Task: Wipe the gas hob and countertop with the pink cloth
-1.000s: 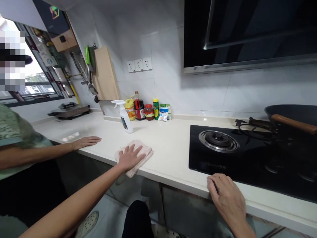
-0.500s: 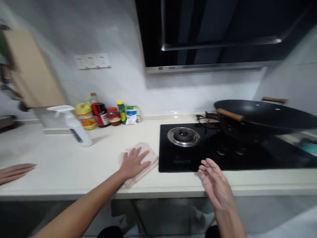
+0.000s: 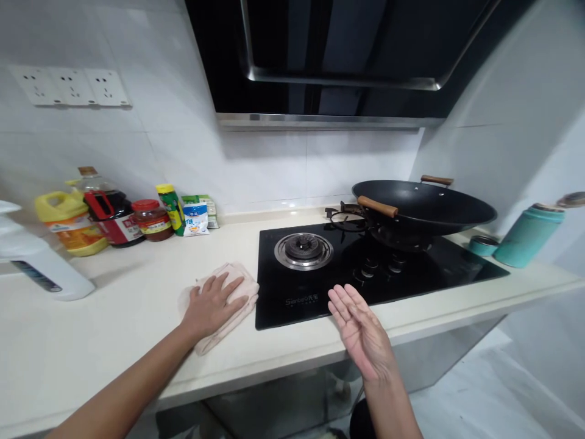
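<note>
My left hand (image 3: 212, 310) lies flat with fingers spread on a folded pale pink cloth (image 3: 237, 283) on the counter, just left of the gas cooktop. My right hand (image 3: 361, 332) is raised above the counter's front edge, palm turned to the left, fingers stretched out and nothing in it. Its fingertips overlap the front edge of the black glass cooktop (image 3: 292, 314) in view. The uncovered left burner (image 3: 304, 250) sits beyond both hands. A black wok (image 3: 420, 207) with wooden handles rests over the right burner.
Behind the cloth stand a white spray bottle (image 3: 41, 262), a yellow jug (image 3: 75, 222), a dark sauce bottle (image 3: 114, 216), a red-lidded jar (image 3: 153, 219) and seasoning packs (image 3: 196, 218). A teal container (image 3: 530, 235) stands far right. A range hood (image 3: 329, 119) overhangs the cooktop.
The view has swung to the right and closer to the cooktop. Another person's hand at the far left is out of view. My left hand stays on the cloth.
</note>
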Tool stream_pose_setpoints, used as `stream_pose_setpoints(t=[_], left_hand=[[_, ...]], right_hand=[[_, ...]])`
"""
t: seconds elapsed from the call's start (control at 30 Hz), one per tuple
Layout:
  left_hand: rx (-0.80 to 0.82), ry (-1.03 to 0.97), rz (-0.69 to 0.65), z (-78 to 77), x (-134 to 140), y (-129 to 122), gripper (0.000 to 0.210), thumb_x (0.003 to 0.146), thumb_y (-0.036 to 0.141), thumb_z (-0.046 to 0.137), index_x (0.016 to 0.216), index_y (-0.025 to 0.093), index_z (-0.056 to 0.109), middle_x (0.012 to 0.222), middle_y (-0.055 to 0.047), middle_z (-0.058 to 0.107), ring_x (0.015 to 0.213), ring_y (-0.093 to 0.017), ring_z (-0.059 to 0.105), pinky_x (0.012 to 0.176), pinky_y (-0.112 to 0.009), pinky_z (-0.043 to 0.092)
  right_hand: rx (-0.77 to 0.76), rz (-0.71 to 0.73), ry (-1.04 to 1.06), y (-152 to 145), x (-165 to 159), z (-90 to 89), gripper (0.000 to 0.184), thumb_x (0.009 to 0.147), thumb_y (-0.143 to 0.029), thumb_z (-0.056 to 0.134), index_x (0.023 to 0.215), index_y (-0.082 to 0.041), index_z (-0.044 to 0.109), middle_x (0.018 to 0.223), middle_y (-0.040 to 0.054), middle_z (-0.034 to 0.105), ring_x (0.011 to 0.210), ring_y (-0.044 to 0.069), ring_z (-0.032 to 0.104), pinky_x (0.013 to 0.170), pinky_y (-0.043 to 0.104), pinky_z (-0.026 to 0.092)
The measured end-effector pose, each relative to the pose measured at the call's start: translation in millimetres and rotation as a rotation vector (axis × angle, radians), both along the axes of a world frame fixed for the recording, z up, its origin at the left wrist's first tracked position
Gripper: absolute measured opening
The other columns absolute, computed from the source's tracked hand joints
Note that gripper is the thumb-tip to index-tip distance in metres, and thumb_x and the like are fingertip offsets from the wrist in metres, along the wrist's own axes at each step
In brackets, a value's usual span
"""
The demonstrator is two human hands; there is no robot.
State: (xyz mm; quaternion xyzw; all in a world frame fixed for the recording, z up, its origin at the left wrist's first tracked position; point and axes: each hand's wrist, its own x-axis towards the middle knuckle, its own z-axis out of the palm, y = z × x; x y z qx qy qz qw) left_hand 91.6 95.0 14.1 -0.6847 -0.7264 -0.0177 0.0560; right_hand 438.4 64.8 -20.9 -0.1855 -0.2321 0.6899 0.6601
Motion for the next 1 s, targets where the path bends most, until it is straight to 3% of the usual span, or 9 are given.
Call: stream_pose_setpoints(t=[0.13, 0.33, 0.6, 0.77, 0.93, 1.0], left_hand=[[0.018, 0.001, 0.001, -1.3, -1.6, 0.3, 0.065, 0.094, 0.067, 0.037, 0.153, 0.039, 0.045, 0.164, -0.007, 0.038, 0.149, -0.038, 0.031, 0.114, -0.064, 0.027], [0.041, 0.017, 0.006, -0.8, -0.6, -0.7, 0.062, 0.095, 0.063, 0.04, 0.153, 0.039, 0.045, 0.162, -0.006, 0.041, 0.148, -0.036, 0.034, 0.114, -0.061, 0.029], [0.049, 0.008, -0.003, -1.2, -2.3, 0.0, 0.062, 0.095, 0.063, 0.039, 0.153, 0.04, 0.045, 0.162, -0.006, 0.041, 0.149, -0.036, 0.034, 0.114, -0.061, 0.029], [0.038, -0.003, -0.005, -2.8, -3.9, 1.8, 0.064, 0.095, 0.065, 0.039, 0.153, 0.039, 0.044, 0.163, -0.007, 0.04, 0.149, -0.036, 0.033, 0.114, -0.062, 0.028], [0.05, -0.011, -0.014, -3.0, -4.2, 2.0, 0.064, 0.094, 0.064, 0.039, 0.153, 0.038, 0.046, 0.162, -0.008, 0.041, 0.148, -0.037, 0.034, 0.114, -0.063, 0.028], [0.044, -0.017, -0.013, -2.3, -4.0, 1.3, 0.065, 0.094, 0.065, 0.039, 0.153, 0.038, 0.046, 0.162, -0.008, 0.041, 0.148, -0.037, 0.033, 0.114, -0.063, 0.028]], right_hand=[[-0.041, -0.032, -0.001, 1.5, -0.4, -0.3, 0.041, 0.076, -0.025, 0.086, 0.115, -0.021, 0.073, 0.126, 0.009, 0.072, 0.122, 0.024, 0.066, 0.115, 0.045, 0.046], [-0.021, -0.106, 0.045, 5.6, -5.1, 4.6, 0.043, 0.065, -0.019, 0.093, 0.103, -0.021, 0.073, 0.091, -0.0015, 0.075, 0.088, 0.011, 0.072, 0.101, 0.031, 0.056], [-0.051, -0.129, 0.049, 6.4, -5.5, 6.4, 0.042, 0.062, -0.017, 0.095, 0.096, -0.021, 0.07, 0.085, -0.0031, 0.074, 0.076, 0.008, 0.071, 0.084, 0.023, 0.061], [-0.095, -0.154, 0.068, 8.6, -4.5, 5.0, 0.041, 0.062, -0.016, 0.095, 0.094, -0.022, 0.07, 0.086, -0.0034, 0.076, 0.081, 0.01, 0.073, 0.089, 0.025, 0.061], [-0.093, -0.121, 0.07, 5.7, -3.5, 8.5, 0.05, 0.067, -0.02, 0.092, 0.111, -0.022, 0.07, 0.122, 0.0062, 0.074, 0.116, 0.02, 0.069, 0.102, 0.034, 0.058], [-0.087, -0.115, 0.068, 4.3, -3.1, 9.0, 0.05, 0.069, -0.019, 0.09, 0.114, -0.023, 0.07, 0.127, 0.0071, 0.072, 0.121, 0.021, 0.067, 0.106, 0.036, 0.055]])
